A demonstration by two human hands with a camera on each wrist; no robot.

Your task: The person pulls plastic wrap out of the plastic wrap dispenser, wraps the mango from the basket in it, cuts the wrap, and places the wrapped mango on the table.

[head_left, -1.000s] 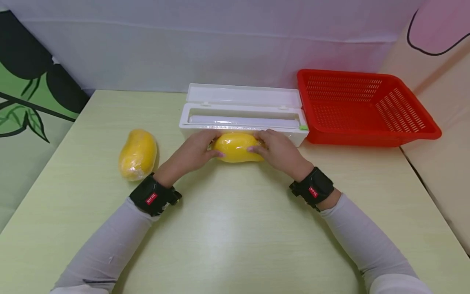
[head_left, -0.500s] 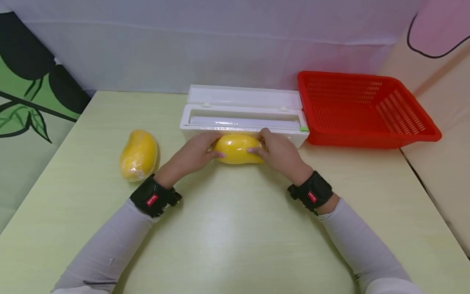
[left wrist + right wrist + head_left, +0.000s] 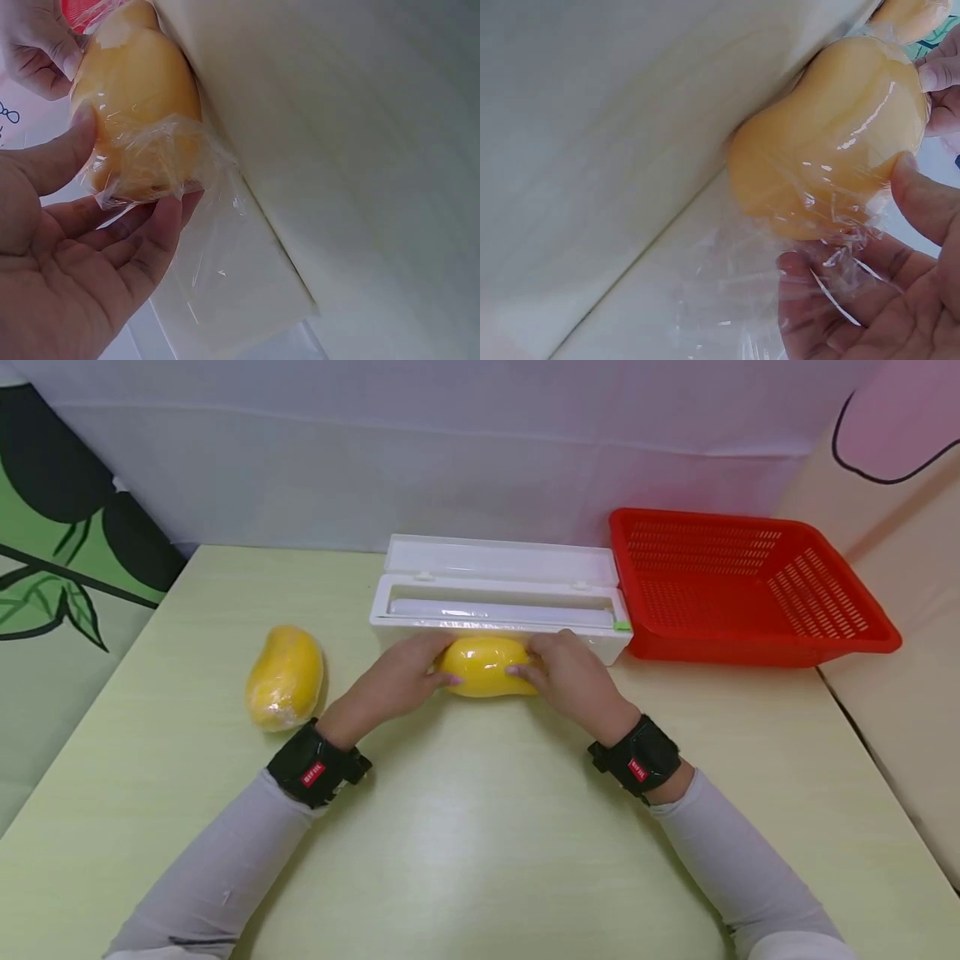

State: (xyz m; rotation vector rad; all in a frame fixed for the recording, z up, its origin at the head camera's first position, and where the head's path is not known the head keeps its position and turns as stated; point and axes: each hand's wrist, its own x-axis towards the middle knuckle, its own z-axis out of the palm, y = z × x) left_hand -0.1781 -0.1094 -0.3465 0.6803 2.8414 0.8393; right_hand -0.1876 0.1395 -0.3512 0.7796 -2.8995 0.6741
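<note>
In the head view a yellow mango lies crosswise in front of the white cling film dispenser, with clear film over it. My left hand grips its left end, thumb on the near side. At the other end my right hand holds it in the same way. Crinkled cling film bunches at the mango's left end in the left wrist view, against the left fingertips. Loose film hangs past the right end and over the right fingers in the right wrist view.
A second film-wrapped mango lies on the table at the left. Behind the roll slot, the dispenser's lid is folded back. A red plastic basket stands close against the dispenser's right end.
My right fingers have shifted slightly along the mango's far side at its right end. The left hand and the mango stay in nearly the same place.
</note>
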